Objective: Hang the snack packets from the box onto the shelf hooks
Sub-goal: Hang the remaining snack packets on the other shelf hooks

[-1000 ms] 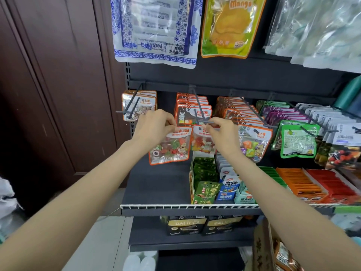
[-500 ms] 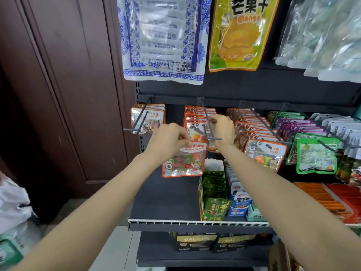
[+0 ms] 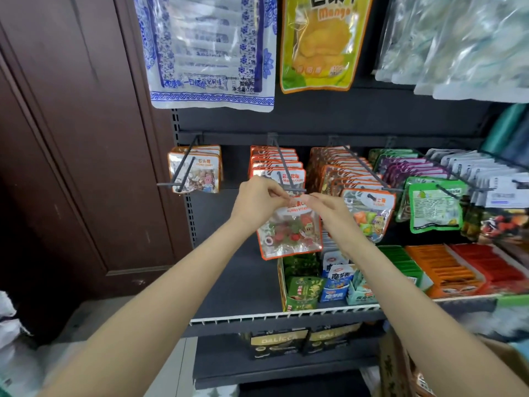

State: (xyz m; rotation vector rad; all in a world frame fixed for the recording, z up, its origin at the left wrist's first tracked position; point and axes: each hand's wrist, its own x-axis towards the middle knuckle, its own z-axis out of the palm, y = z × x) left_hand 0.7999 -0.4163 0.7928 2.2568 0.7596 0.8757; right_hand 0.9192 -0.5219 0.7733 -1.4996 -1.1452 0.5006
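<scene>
Head view: left hand (image 3: 254, 200) and right hand (image 3: 329, 209) pinch a gummy packet's (image 3: 289, 233) top edge just below the hook (image 3: 286, 173) tip, which points toward the person.

Light: bright, even, from above; soft shadows.
Glare: upper right packets (image 3: 463, 44).
Blur: lower corners smeared; edges bowed.

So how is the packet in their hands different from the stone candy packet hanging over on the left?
The gummy packet is pinched at its top by the left hand and right hand, just under the hook's tip; the stone candy packet hangs on its hook untouched. The gummy packet shows red and green sweets, the stone candy packet pale pebble-like ones. Both are orange-edged with clear windows.
</scene>
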